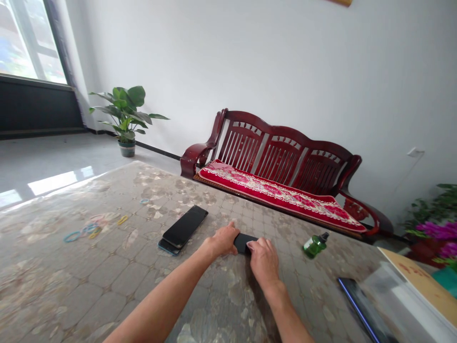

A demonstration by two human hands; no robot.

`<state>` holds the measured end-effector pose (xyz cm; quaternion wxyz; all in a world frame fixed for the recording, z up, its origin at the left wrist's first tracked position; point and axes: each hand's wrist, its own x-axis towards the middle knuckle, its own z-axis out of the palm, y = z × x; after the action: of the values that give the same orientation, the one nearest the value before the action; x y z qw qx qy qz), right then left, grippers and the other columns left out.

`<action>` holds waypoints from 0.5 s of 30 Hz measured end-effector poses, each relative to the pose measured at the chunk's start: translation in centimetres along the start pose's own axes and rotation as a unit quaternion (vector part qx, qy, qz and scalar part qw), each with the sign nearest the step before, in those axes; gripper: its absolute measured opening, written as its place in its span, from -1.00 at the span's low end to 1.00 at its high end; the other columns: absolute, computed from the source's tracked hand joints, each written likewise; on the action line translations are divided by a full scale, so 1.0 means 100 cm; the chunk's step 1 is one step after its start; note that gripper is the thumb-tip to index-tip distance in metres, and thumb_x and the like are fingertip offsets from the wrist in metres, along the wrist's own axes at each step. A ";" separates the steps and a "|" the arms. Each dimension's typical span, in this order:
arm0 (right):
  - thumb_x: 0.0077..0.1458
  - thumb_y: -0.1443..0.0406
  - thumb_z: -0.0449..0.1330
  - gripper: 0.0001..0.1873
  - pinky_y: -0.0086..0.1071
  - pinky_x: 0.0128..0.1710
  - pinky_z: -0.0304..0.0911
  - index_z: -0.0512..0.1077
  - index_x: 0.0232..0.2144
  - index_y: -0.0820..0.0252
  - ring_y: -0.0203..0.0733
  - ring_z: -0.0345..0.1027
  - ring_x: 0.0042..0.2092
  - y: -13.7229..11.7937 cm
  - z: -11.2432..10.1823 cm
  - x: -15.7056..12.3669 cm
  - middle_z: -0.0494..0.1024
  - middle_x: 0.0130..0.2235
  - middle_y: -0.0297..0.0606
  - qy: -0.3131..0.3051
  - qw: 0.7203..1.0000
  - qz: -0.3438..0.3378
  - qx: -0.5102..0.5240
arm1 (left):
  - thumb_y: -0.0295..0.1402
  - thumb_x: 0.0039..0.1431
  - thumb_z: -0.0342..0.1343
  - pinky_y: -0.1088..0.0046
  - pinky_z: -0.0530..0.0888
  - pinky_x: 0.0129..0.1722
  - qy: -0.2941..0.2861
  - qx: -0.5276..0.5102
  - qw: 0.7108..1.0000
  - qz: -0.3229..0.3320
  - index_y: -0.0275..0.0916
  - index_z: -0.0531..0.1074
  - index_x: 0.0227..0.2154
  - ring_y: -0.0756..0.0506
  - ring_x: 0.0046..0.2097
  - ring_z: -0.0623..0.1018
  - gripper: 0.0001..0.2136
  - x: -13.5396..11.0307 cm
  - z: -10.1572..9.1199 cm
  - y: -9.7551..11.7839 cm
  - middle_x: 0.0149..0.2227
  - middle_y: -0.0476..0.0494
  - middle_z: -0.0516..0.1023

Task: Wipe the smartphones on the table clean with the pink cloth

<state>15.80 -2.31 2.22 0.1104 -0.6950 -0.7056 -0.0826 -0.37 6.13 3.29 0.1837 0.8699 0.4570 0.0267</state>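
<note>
Left grip [226, 238] and right grip [264, 259] hold a flat, black, rectangular object [243, 243].

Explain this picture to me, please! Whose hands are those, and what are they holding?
There's no robot here, just a person with two bare hands. The camera is worn on their head, looking forward and down, so you see roughly what's in front of them. The left hand and right hand hold a dark, flat thing between them; they hide part of it, so I can't say what it is. On the patterned table, a black phone lies partly over a blue-edged one, near some colourful bands. Over to the right are a green bottle and a slim, dark device. Behind the table stands a dark red bench.
</note>
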 end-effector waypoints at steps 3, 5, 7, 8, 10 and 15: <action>0.26 0.34 0.06 -0.72 -0.34 -0.19 0.04 0.57 -0.19 -0.01 -0.15 0.29 -0.17 0.001 -0.002 -0.002 0.52 -0.25 -0.24 -0.003 1.000 -0.007 0.010 | -0.26 -0.15 0.42 0.34 0.49 -0.04 0.006 -0.009 1.000 0.011 -0.22 0.49 -0.10 -0.25 -0.09 0.58 -0.51 0.002 0.003 -0.003 -0.01 -0.23 0.43; 0.25 0.34 0.08 -0.73 -0.33 -0.19 0.04 0.58 -0.19 -0.01 -0.14 0.29 -0.16 0.011 -0.005 -0.002 0.53 -0.25 -0.23 -0.006 1.000 0.004 0.002 | -0.28 -0.17 0.43 0.34 0.50 -0.05 0.007 -0.012 1.000 0.016 -0.24 0.51 -0.13 -0.25 -0.10 0.58 -0.53 0.003 0.005 -0.004 -0.03 -0.23 0.43; 0.24 0.35 0.08 -0.72 -0.32 -0.19 0.04 0.58 -0.19 0.01 -0.13 0.29 -0.16 0.022 -0.008 0.000 0.53 -0.25 -0.22 -0.006 1.000 0.025 -0.013 | -0.29 -0.18 0.44 0.34 0.50 -0.06 0.007 -0.014 1.000 0.021 -0.25 0.51 -0.15 -0.25 -0.12 0.58 -0.54 0.005 0.006 -0.005 -0.04 -0.23 0.44; 0.24 0.36 0.07 -0.72 -0.32 -0.19 0.04 0.58 -0.20 0.03 -0.13 0.29 -0.16 0.026 -0.008 0.001 0.53 -0.25 -0.21 -0.005 0.999 0.034 -0.020 | -0.30 -0.19 0.44 0.34 0.50 -0.06 0.007 -0.015 1.000 0.023 -0.25 0.52 -0.16 -0.25 -0.12 0.58 -0.55 0.006 0.007 -0.005 -0.05 -0.22 0.44; 0.24 0.37 0.07 -0.72 -0.33 -0.19 0.04 0.58 -0.21 0.05 -0.13 0.29 -0.16 0.026 -0.007 0.005 0.53 -0.26 -0.21 -0.004 0.999 0.040 -0.026 | -0.31 -0.20 0.45 0.35 0.50 -0.06 0.007 -0.016 1.000 0.024 -0.26 0.52 -0.18 -0.24 -0.13 0.58 -0.55 0.008 0.008 -0.005 -0.05 -0.23 0.44; 0.25 0.37 0.06 -0.72 -0.38 -0.20 0.04 0.57 -0.20 0.01 -0.19 0.30 -0.17 -0.002 0.000 0.010 0.51 -0.26 -0.25 -0.008 1.000 -0.006 0.011 | -0.30 -0.20 0.45 0.34 0.51 -0.08 0.008 -0.016 1.000 0.025 -0.28 0.52 -0.19 -0.25 -0.15 0.59 -0.56 0.010 0.009 -0.006 -0.05 -0.26 0.45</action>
<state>15.55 -1.30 2.49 0.1121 -0.6903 -0.7114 -0.0696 -0.08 6.97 2.09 0.1934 0.8776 0.4363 0.0460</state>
